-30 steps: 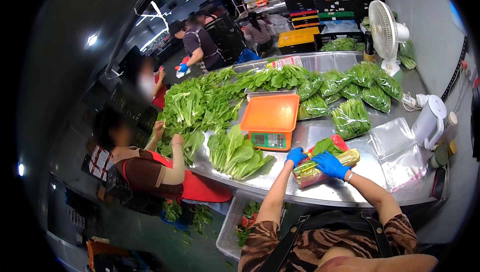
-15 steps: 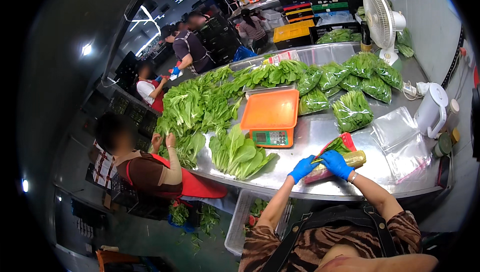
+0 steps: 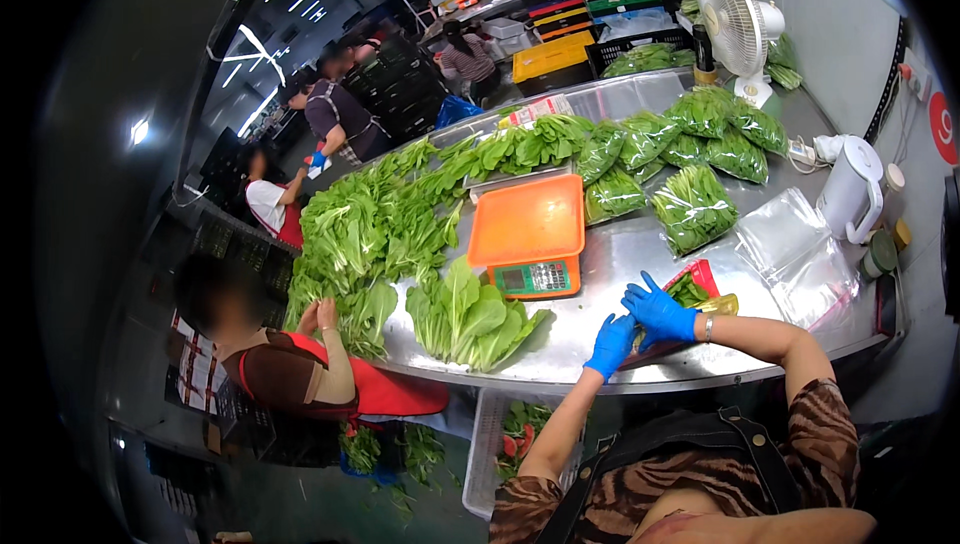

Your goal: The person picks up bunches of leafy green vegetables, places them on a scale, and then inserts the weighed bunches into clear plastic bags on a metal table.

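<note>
Both my hands wear blue gloves and are close together over the near edge of the steel table (image 3: 620, 279). My left hand (image 3: 612, 346) points forward, fingers stretched out, beside my right hand. My right hand (image 3: 662, 312) has its fingers extended and apart, with nothing visible in them. Beneath and beside it lies a red object (image 3: 706, 275), its kind unclear, with green leaves (image 3: 687, 291) against it. A golden-yellow cylinder (image 3: 724, 305) shows partly past my right wrist. My hands hide much of these things.
An orange scale (image 3: 528, 224) stands ahead, with loose leafy greens (image 3: 350, 214) and a leafy bunch (image 3: 470, 319) to its left. Bagged greens (image 3: 695, 209), clear plastic bags (image 3: 800, 254), a white kettle (image 3: 850, 189) and a fan (image 3: 730, 19) are rightward. A co-worker (image 3: 300, 364) handles greens at left.
My hands have come off the leaf stem they were pinching and their fingers are now spread. My right hand has lifted slightly. The view has shifted a little.
</note>
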Available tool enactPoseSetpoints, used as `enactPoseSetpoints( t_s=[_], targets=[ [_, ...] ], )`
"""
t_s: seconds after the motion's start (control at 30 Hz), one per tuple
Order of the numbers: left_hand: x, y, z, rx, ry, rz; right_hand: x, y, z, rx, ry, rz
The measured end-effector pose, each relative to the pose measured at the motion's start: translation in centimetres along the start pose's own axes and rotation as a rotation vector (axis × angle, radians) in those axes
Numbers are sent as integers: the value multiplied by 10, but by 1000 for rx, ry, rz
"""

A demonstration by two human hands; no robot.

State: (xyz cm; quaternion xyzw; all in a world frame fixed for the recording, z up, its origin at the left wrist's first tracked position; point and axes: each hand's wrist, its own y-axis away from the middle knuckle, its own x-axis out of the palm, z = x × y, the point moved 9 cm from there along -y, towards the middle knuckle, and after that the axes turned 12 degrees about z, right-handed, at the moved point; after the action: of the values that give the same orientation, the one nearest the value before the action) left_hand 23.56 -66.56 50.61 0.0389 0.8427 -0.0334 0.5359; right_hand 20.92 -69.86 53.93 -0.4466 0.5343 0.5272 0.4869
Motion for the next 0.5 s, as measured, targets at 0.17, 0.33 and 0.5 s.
enactPoseSetpoints(
  t_s=[0.17, 0.33, 0.5],
  targets=[
    [0, -2, 11, -62, 27, -60, 39, -6, -25, 38, -303, 318],
    [-35, 66, 45, -406, 500, -698, 45, 6, -60, 395, -737, 205],
    [77, 51, 47, -450, 1237, -439, 46, 14, -65, 535, -1008, 64]
  ],
)
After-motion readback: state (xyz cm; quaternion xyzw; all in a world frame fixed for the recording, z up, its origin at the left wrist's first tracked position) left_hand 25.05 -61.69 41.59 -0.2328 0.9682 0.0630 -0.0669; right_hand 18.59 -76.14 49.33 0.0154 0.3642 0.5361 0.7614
